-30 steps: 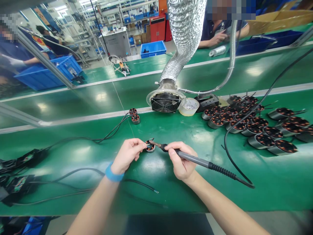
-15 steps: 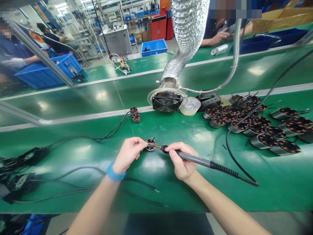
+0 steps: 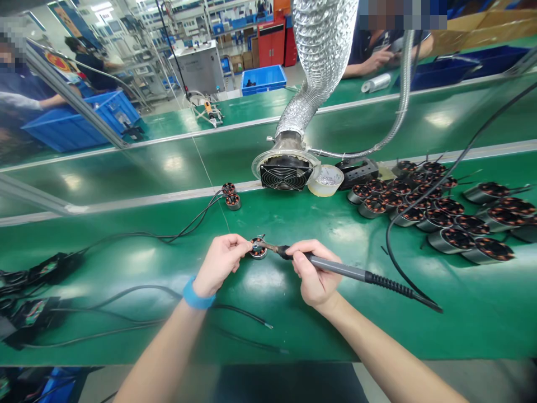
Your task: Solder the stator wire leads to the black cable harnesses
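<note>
A small round motor stator (image 3: 259, 254) with copper windings sits on the green bench in front of me. My left hand (image 3: 223, 260) is closed in a pinch at its left rim; what lies between thumb and forefinger is too small to make out. From the other side, my right hand (image 3: 315, 274) grips a grey soldering iron (image 3: 342, 269) like a pen. The iron's tip reaches over the top of the stator, close to my left fingertips; actual contact cannot be told. A short dark lead pokes up from the stator's far edge.
Beyond the stator, a fume extractor fan (image 3: 286, 177) hangs from a foil duct, beside a tape roll (image 3: 325, 180). Several motors (image 3: 451, 238) stand at right, behind the iron's looping cord (image 3: 390, 246). Two wired motors (image 3: 233, 202) and black cables (image 3: 138, 288) lie left. Co-workers sit across.
My right hand and the soldering iron have shifted slightly, the handle tilting a little; the tip has moved onto the stator's area. My left hand keeps its pinch at the rim.
</note>
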`<state>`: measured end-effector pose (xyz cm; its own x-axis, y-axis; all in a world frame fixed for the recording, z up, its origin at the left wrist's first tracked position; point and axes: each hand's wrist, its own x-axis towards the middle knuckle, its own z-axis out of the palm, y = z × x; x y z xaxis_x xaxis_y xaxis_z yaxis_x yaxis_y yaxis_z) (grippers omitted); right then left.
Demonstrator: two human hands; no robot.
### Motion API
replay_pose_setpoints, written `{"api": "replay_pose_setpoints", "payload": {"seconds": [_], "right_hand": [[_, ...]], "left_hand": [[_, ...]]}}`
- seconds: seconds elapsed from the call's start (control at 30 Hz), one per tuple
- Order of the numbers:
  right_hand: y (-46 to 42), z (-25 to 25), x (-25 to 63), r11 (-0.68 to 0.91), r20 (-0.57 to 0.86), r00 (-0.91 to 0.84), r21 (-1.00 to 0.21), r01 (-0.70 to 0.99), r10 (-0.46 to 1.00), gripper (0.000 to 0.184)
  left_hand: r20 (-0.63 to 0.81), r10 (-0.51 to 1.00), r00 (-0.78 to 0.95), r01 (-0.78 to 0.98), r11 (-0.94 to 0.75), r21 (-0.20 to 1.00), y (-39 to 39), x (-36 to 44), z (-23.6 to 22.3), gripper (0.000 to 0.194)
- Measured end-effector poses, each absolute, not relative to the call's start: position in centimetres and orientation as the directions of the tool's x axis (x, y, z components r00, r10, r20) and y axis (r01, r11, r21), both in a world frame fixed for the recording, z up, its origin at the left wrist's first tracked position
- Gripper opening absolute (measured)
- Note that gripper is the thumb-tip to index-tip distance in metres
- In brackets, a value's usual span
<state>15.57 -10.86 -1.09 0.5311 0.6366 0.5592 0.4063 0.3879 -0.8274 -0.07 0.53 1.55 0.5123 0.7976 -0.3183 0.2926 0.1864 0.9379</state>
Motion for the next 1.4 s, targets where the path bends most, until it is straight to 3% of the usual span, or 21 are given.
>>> {"api": "replay_pose_setpoints", "payload": {"seconds": [0.33, 0.63, 0.83, 1.4], "right_hand": [[-10.9, -1.5, 15.5, 0.379, 0.518, 0.579, -0.855, 0.353, 0.630, 0.018], [-10.8, -0.1, 15.4, 0.395, 0.639, 0.460, -0.757, 0.521, 0.617, 0.016], [-10.8, 0.2, 15.3, 0.412, 0.666, 0.425, -0.728, 0.547, 0.612, 0.014], [-11.1, -0.9, 15.4, 0.397, 0.625, 0.555, -0.779, 0.485, 0.550, 0.014]], "left_hand": [[-0.309, 0.800, 0.514, 0.287, 0.180, 0.941, 0.6, -0.1, 1.5, 0.023], [-0.294, 0.813, 0.502, 0.298, 0.156, 0.942, 0.4, 0.1, 1.5, 0.022], [-0.283, 0.819, 0.499, 0.300, 0.143, 0.943, 0.3, 0.1, 1.4, 0.023], [-0.279, 0.824, 0.493, 0.304, 0.138, 0.943, 0.2, 0.1, 1.4, 0.022]]}}
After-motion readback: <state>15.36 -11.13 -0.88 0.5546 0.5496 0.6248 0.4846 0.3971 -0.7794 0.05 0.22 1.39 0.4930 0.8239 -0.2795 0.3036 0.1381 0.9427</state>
